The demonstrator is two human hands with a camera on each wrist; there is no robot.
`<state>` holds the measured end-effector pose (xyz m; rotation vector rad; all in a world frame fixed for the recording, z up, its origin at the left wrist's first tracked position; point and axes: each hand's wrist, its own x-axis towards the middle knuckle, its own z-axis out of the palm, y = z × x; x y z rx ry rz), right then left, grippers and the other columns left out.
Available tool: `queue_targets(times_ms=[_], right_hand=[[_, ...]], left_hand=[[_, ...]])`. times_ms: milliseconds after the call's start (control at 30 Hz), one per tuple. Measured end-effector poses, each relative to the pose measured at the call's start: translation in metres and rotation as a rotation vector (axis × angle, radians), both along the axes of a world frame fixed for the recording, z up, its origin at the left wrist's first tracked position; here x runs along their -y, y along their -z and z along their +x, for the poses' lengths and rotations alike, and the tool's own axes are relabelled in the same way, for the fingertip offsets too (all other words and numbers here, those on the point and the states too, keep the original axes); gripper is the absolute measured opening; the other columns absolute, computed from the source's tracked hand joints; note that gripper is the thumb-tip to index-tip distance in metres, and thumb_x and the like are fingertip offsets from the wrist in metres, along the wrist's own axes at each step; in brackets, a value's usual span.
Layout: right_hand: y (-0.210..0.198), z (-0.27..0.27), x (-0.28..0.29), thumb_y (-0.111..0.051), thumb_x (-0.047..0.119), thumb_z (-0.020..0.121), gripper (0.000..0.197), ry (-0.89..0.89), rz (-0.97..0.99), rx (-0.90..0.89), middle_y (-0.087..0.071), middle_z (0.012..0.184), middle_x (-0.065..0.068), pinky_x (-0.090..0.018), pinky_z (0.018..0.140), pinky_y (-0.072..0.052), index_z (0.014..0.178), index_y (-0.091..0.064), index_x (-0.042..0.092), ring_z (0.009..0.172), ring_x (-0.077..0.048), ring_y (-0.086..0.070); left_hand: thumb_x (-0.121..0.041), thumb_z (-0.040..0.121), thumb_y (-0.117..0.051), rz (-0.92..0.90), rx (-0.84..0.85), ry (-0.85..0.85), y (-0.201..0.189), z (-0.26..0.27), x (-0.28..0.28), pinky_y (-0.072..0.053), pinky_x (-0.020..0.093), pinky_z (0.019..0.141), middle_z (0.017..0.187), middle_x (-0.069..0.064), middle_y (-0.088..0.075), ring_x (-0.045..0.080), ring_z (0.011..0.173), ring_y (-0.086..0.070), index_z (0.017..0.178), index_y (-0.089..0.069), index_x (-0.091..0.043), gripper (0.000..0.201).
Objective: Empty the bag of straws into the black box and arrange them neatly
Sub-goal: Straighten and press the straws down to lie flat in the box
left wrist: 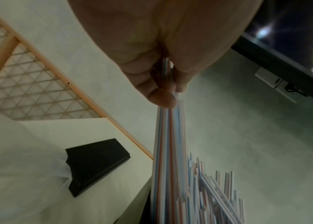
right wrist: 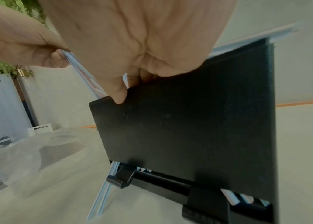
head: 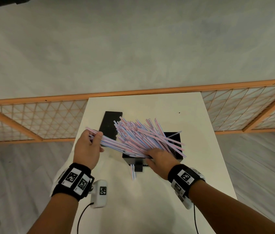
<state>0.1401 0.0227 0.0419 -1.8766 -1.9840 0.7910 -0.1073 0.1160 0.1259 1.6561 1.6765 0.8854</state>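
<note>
at the middle of the head view, the straws (head: 138, 137) fan untidily out of the black box (head: 177, 147), so emptying looks done and arranging remains. left hand (head: 89, 147) grips some; right hand (head: 160, 157) clasps others at the rim. one straw (head: 133, 173) lies on the table (head: 201, 166).

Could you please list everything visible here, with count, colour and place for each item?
straws: many, white with red and blue stripes, fanned untidily out of the black box; two lie on the table near its front
black box: one, black, upright mid-table
lid: one, black, flat on the table behind and left of the box
clear bag: one, transparent, crumpled on the table left of the box
table: one, white
lattice screen: one, orange wood, behind the table
left hand: fingers grip a bunch of straw ends
right hand: at the box's near rim, holding the straws' lower ends
</note>
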Motion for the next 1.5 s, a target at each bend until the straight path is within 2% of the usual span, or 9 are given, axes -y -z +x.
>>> queue_targets(times_ms=[333,533,667,867,967,1133,1267,1400,1500], right_hand=[[0.000,0.004,-0.001,-0.064,0.046,0.095,0.053,0.006,-0.033,-0.077,-0.056,0.131,-0.003,-0.028,0.103,-0.043,0.139,-0.051,0.019,0.121,-0.019,-0.054],[-0.011,0.013,0.009,-0.079,0.055,0.078,0.088,0.128,0.040,-0.269,-0.050,0.134,0.007,-0.028,0.109,-0.043,0.150,-0.038,0.025,0.124,-0.007,-0.049],[-0.015,0.022,0.016,-0.083,0.063,0.068,0.104,0.215,0.083,-0.401,-0.050,0.132,0.015,-0.020,0.105,-0.043,0.152,-0.033,0.029,0.123,0.001,-0.050],[-0.028,0.020,0.019,-0.086,0.054,0.071,0.076,0.246,0.109,-0.378,-0.053,0.104,0.014,-0.022,0.075,-0.052,0.133,-0.045,0.035,0.085,-0.005,-0.058],[-0.025,0.018,0.018,-0.084,0.049,0.075,0.078,0.259,0.153,-0.397,-0.051,0.116,0.008,-0.026,0.082,-0.054,0.139,-0.043,0.033,0.090,-0.005,-0.057],[-0.014,0.029,0.018,-0.074,0.034,0.089,0.049,0.333,0.121,-0.252,-0.053,0.122,0.004,-0.018,0.090,-0.043,0.131,-0.053,0.022,0.109,-0.013,-0.056],[-0.014,0.032,0.025,-0.069,0.024,0.092,0.041,0.330,0.106,-0.216,-0.051,0.117,0.003,-0.012,0.068,-0.051,0.130,-0.054,0.022,0.089,-0.003,-0.053],[-0.014,0.026,0.035,-0.069,0.022,0.090,0.027,0.304,0.256,-0.209,-0.047,0.107,0.009,-0.014,0.068,-0.048,0.116,-0.059,0.022,0.076,-0.006,-0.053],[-0.013,0.012,0.051,-0.064,0.034,0.091,0.014,0.051,0.277,-0.141,-0.050,0.092,0.014,-0.015,0.070,-0.039,0.102,-0.061,0.026,0.074,0.003,-0.045]], left_hand=[[-0.028,0.104,-0.051,0.146,-0.089,-0.023,-0.062,-0.031,0.003,-0.049,0.019,0.057,0.078,0.006,-0.066,0.005,0.056,-0.066,0.100,-0.057,-0.012,0.017],[-0.030,0.104,-0.051,0.256,-0.046,-0.062,-0.098,-0.038,0.013,-0.045,0.011,0.050,0.073,0.000,-0.066,0.007,0.056,-0.068,0.099,-0.055,-0.012,0.019],[-0.027,0.104,-0.053,0.257,0.110,-0.065,-0.095,-0.027,0.016,-0.057,0.031,0.058,0.079,0.004,-0.066,0.009,0.053,-0.068,0.099,-0.055,-0.010,0.018],[-0.019,0.103,-0.055,0.056,0.286,-0.044,-0.047,0.013,0.018,-0.062,0.050,0.070,0.073,0.007,-0.065,0.009,0.049,-0.064,0.102,-0.059,0.000,0.020],[-0.022,0.102,-0.056,-0.072,0.376,-0.081,-0.017,0.026,0.018,-0.061,0.050,0.075,0.064,0.009,-0.063,0.016,0.049,-0.065,0.095,-0.062,-0.006,0.018],[-0.019,0.103,-0.055,-0.233,0.431,-0.192,0.020,0.032,0.018,-0.062,0.041,0.072,0.066,0.008,-0.057,0.009,0.046,-0.062,0.090,-0.062,-0.006,0.020],[-0.023,0.103,-0.052,-0.199,0.223,-0.208,0.038,0.028,0.018,-0.053,0.016,0.051,0.096,0.012,-0.070,0.019,0.067,-0.072,0.106,-0.061,-0.007,0.019],[-0.023,0.103,-0.053,-0.173,0.151,-0.148,0.044,0.027,0.020,-0.052,0.013,0.050,0.095,0.007,-0.070,0.019,0.072,-0.072,0.107,-0.060,-0.010,0.016],[-0.022,0.099,-0.059,-0.177,0.135,-0.106,0.047,0.035,0.020,-0.054,0.016,0.052,0.094,0.004,-0.069,0.020,0.076,-0.072,0.104,-0.061,-0.012,0.011]])
